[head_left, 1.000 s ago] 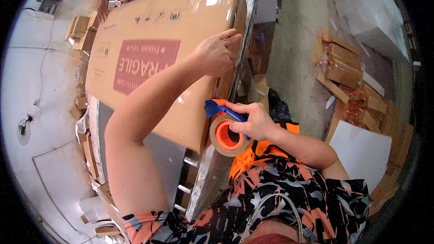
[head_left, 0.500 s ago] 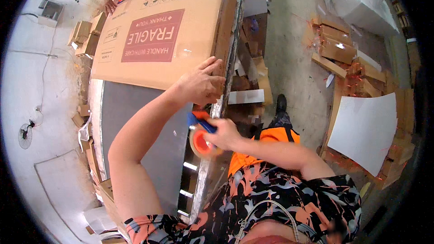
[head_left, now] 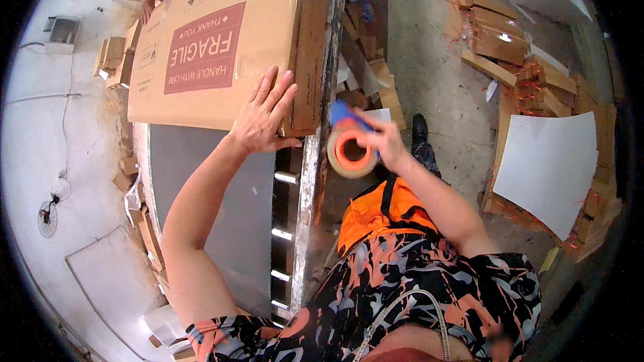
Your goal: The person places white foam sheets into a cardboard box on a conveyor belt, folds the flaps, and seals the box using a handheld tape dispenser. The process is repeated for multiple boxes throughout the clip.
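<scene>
A large brown cardboard box [head_left: 265, 20] with a dark red printed label lies flat on the conveyor table. My left hand [head_left: 265, 110] rests on the box's near right corner, fingers stretched and spread, the thumb reaching down past its edge. To the right of the table, apart from the box, my right hand [head_left: 384, 137] grips a tape dispenser [head_left: 343, 117] with a blue body and orange hub, slightly smeared by motion. Its roll of tape [head_left: 335, 161] hangs below the hand.
A grey sheet [head_left: 208, 208] covers the conveyor bed, with metal rollers [head_left: 282, 234] showing beside its rail [head_left: 310, 214]. Across the box, a co-worker's hand [head_left: 149, 8] touches its far left edge. Stacked cardboard [head_left: 496, 33] and a white sheet [head_left: 547, 167] lie on the right.
My right hand has swung up and to the right with the tape dispenser. My left hand has flattened out on the box corner. The co-worker's orange-hubbed tool has risen off the box.
</scene>
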Tool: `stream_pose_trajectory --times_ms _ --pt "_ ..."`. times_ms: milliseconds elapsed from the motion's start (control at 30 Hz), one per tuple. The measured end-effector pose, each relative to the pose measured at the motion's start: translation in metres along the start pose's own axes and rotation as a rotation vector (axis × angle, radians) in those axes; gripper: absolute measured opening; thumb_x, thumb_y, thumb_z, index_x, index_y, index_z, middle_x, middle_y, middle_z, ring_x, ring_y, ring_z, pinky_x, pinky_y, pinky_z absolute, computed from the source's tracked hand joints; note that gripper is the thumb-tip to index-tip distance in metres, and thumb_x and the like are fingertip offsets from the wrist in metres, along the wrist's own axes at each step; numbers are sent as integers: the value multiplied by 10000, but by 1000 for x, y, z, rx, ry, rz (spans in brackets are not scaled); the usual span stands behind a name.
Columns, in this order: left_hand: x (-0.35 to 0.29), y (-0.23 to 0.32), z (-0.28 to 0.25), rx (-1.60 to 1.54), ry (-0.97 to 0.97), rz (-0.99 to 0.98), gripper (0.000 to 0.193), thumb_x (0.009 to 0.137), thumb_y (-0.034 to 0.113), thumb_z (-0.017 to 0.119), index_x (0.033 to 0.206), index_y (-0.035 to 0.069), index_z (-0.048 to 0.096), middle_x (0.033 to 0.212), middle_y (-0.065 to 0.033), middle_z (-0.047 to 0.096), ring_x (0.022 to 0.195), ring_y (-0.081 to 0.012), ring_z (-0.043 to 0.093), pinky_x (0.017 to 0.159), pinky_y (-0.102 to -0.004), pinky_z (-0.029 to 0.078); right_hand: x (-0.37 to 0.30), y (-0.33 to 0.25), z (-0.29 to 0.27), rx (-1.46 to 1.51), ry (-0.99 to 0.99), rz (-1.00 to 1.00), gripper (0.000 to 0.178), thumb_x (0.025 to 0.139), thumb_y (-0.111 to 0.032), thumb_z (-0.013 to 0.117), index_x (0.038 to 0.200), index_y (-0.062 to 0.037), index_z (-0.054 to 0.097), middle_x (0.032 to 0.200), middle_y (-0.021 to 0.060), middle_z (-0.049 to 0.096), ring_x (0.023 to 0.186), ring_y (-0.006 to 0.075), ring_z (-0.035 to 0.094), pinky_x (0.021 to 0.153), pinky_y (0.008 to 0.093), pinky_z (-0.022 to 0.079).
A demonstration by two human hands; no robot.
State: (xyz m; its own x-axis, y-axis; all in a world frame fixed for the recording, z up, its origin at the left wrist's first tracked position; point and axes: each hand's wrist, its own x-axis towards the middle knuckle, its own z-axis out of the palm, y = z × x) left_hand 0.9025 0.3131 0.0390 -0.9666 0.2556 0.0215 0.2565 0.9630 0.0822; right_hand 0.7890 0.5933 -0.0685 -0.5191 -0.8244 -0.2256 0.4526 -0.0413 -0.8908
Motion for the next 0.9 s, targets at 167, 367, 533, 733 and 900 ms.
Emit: stream_pose_trajectory --times_ms 167,367,533,733,900 --pt "7 -3 1 64 -18 29 1177 762 811 549 1526 -24 224 1581 -256 252 1458 -504 194 1187 -563 186 25 11 32 -254 -55 -66 607 736 -164 758 1292 28 609 1063 174 726 971 124 662 864 282 526" --pt "7 0 -1 47 10 3 1109 758 757 601 1484 -32 318 1565 -230 301 1457 -481 224 1190 -554 191 2 49 115 -505 4 -59 476 691 -373 734 1055 -66 735 1056 248 686 923 366 695 826 422 552" --pt "12 4 7 43 73 33 1117 682 635 770 1488 2 324 1564 -223 307 1449 -493 239 1171 -577 230 27 53 152 -965 -194 -134 400 716 -433 691 1001 -155 738 998 192 697 900 364 686 801 472 548" --pt "10 4 3 91 -6 21 1113 657 527 843 1471 -22 319 1555 -267 285 1436 -519 245 1164 -618 236 -5 77 30 -256 -139 -102 595 716 -283 722 1292 -145 667 1167 113 712 989 199 694 889 343 541" --pt "16 9 -1 83 0 30 1055 680 512 834 1451 -22 350 1548 -276 289 1435 -522 242 1166 -616 232 57 17 -33 121 -49 69 566 730 -87 729 1286 -26 645 1000 32 727 833 78 645 813 264 536"
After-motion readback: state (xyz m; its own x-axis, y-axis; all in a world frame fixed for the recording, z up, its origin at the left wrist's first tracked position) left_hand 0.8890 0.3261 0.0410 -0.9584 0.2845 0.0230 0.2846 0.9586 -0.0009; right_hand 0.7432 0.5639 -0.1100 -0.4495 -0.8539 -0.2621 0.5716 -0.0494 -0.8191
